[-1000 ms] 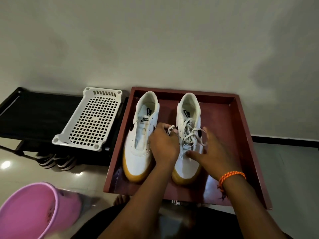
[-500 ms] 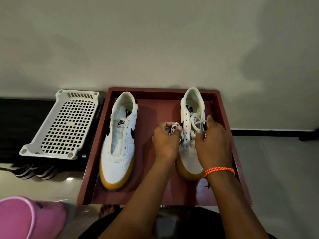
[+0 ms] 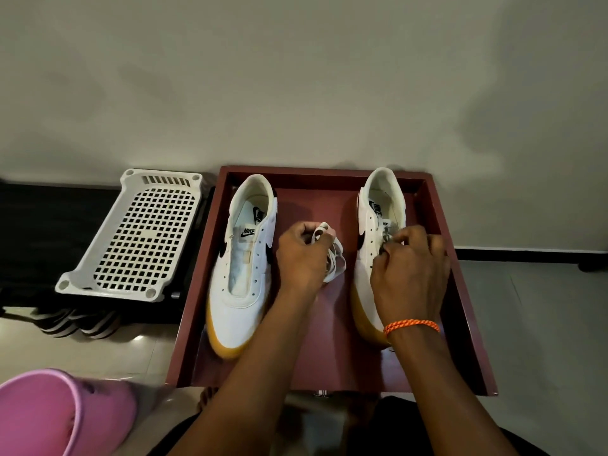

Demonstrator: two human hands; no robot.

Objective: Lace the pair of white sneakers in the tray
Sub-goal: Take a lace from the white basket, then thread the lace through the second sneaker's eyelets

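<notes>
Two white sneakers with gum soles stand in a dark red tray (image 3: 467, 291), toes toward me. The left sneaker (image 3: 241, 258) has bare eyelets and no lace. My left hand (image 3: 301, 255) hovers between the shoes and grips a bunched white lace (image 3: 330, 255). My right hand (image 3: 411, 268), with an orange cord on the wrist, lies over the right sneaker (image 3: 383, 199) and pinches something small at its eyelets. Most of that shoe's front is hidden under the hand.
A white perforated plastic rack (image 3: 138, 235) lies on a black stand (image 3: 39, 225) left of the tray. Striped shoes (image 3: 75, 324) sit under it. A pink bucket (image 3: 59, 413) is at the bottom left. A plain wall rises right behind the tray.
The two sneakers now stand farther apart. My left hand has drawn the bunched lace off the right shoe into the gap between them. My right hand has settled on the right shoe's eyelets.
</notes>
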